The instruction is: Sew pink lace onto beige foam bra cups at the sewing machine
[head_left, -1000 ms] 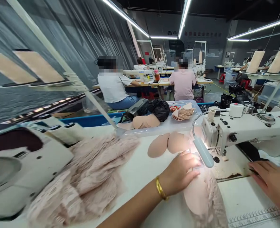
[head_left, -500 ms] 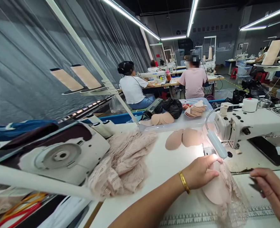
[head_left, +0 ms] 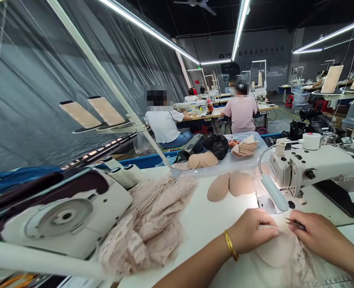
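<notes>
My left hand (head_left: 255, 229), with a gold bangle on the wrist, is closed on the upper edge of a beige bra cup (head_left: 271, 254). Pale pink lace (head_left: 304, 262) hangs from the cup's right side over the table. My right hand (head_left: 318, 232) grips small dark thread snips (head_left: 298, 225), their points aimed left at the cup's top edge by my left fingertips. Part of the cup and lace is hidden under both hands. Just beyond is the lit needle plate (head_left: 267, 204) of the sewing machine (head_left: 324, 164).
A heap of lace (head_left: 153, 224) covers the table's left part, near another machine (head_left: 63, 216). Two loose cups (head_left: 232, 186) lie ahead. Behind them a clear plastic tray (head_left: 192, 172) holds stacked cups. A lamp (head_left: 274, 192) juts over the needle area. Two people sit farther off.
My right hand has moved left with the snips, up to the cup. My left hand and the cup sit slightly lower in view; the view itself has tilted up a little.
</notes>
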The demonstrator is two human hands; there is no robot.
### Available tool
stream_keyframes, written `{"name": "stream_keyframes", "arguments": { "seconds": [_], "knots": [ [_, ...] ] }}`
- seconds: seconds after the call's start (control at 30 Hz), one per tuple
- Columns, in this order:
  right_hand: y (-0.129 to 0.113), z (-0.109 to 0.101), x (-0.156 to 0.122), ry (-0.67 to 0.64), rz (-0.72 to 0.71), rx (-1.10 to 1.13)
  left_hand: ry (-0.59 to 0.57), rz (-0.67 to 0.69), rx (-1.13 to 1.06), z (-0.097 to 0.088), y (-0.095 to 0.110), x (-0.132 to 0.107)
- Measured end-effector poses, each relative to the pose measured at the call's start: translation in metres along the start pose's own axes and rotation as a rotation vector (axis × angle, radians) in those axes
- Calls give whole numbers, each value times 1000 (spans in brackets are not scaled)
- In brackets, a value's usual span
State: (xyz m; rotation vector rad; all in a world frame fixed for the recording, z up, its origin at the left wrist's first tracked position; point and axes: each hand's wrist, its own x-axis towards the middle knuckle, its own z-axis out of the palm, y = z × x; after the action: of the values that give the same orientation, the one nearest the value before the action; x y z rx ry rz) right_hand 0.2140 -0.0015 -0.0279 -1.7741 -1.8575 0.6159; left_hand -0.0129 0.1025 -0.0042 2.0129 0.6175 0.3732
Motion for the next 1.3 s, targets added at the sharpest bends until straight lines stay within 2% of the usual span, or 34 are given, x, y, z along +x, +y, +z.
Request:
{"name": "stream_keyframes", "arguments": {
  "seconds": [0.07,0.13,0.27,0.43,0.57,0.7,0.83,0.97,1.03,1.13,1.2,1.3],
  "knots": [
    [-2,-6,0,104,-19,-45,69,-84,-58,0,1,2],
    [-11,-7,-1,167,-59,55,107,-148,-133,1,1,4],
    [-31,13,-8,219,-85,192,134,-166,-212,3,-2,8],
    [-24,36,-10,357,-135,1,158,-307,-250,5,-3,11],
    [-15,36,-5,390,-276,-142,153,-374,-367,7,-2,10],
    [-17,37,-3,449,-264,-225,146,-414,-431,8,-1,9],
    [-16,38,-5,388,-188,-158,159,-411,-392,8,-2,10],
    [-19,30,-4,162,-41,116,203,-229,-238,10,-9,10],
    [-23,25,-3,85,25,259,189,-189,-289,11,-12,9],
    [-26,21,-1,55,90,401,134,-157,-411,12,-13,7],
    [-27,21,-1,55,94,429,113,-118,-371,11,-10,5],
    [-28,24,-2,123,92,384,112,-114,-294,8,-4,3]
  ]
}}
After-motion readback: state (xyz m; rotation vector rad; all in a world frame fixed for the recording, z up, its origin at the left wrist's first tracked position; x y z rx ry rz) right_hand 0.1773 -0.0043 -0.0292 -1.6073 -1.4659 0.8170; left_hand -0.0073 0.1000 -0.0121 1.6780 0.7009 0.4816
